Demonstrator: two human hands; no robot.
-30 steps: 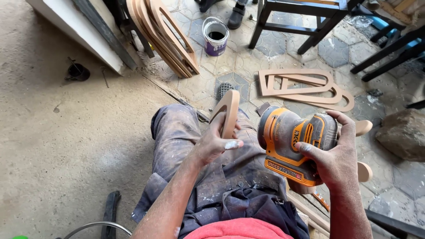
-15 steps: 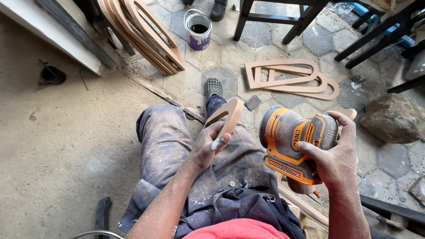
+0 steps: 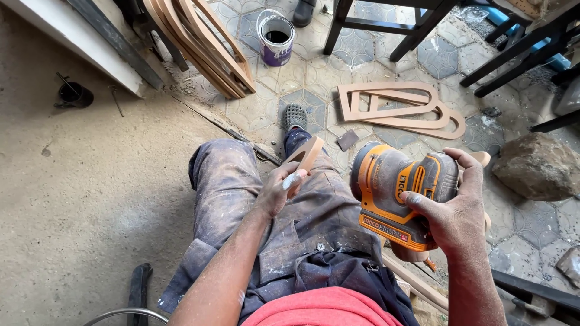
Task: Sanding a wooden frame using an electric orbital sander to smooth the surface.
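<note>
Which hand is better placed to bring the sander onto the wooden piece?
Probably the right hand: it already grips the orange sander beside the wooden piece, which the left hand holds over the lap.

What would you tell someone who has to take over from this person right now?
Left hand grips a curved wooden piece over the lap. Right hand holds an orange and grey cordless sander, lifted off the wood. More cut wooden frames lie on the tiled floor ahead, others lean by the paint can. How much is sanded cannot be told; the held piece isn't being touched by the sander.
</note>
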